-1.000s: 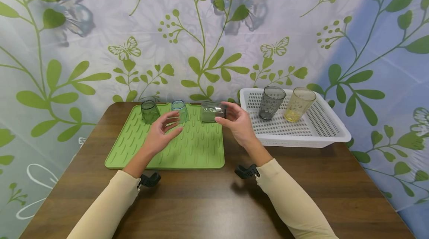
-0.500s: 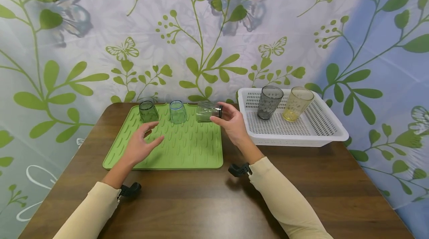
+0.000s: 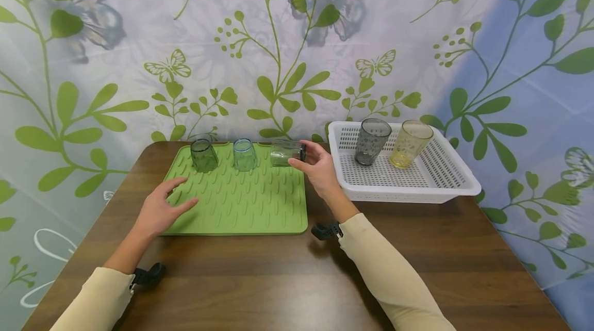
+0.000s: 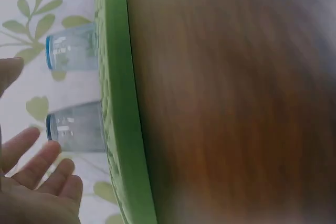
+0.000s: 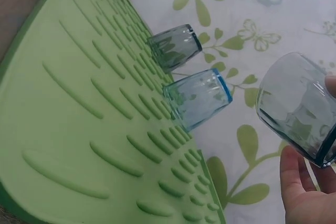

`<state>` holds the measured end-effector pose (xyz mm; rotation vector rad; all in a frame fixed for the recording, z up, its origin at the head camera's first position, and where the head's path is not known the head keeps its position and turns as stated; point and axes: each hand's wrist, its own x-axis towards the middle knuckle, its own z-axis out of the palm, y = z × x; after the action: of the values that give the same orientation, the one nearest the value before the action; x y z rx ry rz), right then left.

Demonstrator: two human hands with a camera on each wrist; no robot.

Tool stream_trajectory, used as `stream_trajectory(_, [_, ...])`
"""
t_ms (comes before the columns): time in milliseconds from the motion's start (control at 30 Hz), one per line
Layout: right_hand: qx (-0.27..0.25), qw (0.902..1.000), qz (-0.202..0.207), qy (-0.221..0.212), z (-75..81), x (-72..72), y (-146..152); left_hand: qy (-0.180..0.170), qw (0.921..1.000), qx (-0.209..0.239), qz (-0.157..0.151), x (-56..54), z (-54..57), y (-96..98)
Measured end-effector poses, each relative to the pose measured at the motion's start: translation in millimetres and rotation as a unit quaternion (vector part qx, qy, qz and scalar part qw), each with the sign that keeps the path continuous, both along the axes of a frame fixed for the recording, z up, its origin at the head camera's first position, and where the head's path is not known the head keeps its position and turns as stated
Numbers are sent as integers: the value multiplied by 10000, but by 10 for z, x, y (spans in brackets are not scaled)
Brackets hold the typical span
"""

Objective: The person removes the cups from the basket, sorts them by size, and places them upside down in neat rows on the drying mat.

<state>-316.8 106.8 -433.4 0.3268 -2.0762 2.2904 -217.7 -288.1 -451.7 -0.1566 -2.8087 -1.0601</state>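
Head view: the left hand (image 3: 157, 211) has drawn away leftward, fingers spread, holding nothing. That leaves the right hand (image 3: 322, 172) alone gripping the sideways glass (image 3: 280, 153).

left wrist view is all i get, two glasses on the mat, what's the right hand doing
Observer: The right hand holds a glass tipped on its side.
Operator: is it touching the mat
Observer: No, the right wrist view shows a gap between it and the mat.
Operator: anything off to the right of the mat
Observer: Yes, the head view shows a white basket with a gray glass and a yellow glass in it.
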Motion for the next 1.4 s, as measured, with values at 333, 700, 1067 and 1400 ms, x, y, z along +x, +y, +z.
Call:
stream_trajectory(333, [308, 9993, -216, -17, -93, -113, -14, -560, 9977, -204, 318, 141, -51, -297])
stream_trajectory(700, [655, 9966, -508, -19, -127, -236, -55, -771, 9957, -460, 230, 179, -78, -458])
stream_trajectory(1067, [873, 9936, -722, -34, -148, -352, -118, -1003, 9925, -685, 148, 177, -67, -529])
stream_trajectory(1400, [1173, 9891, -890, -97, -183, -432, -138, -1105, 9900, -875, -107, 184, -77, -612])
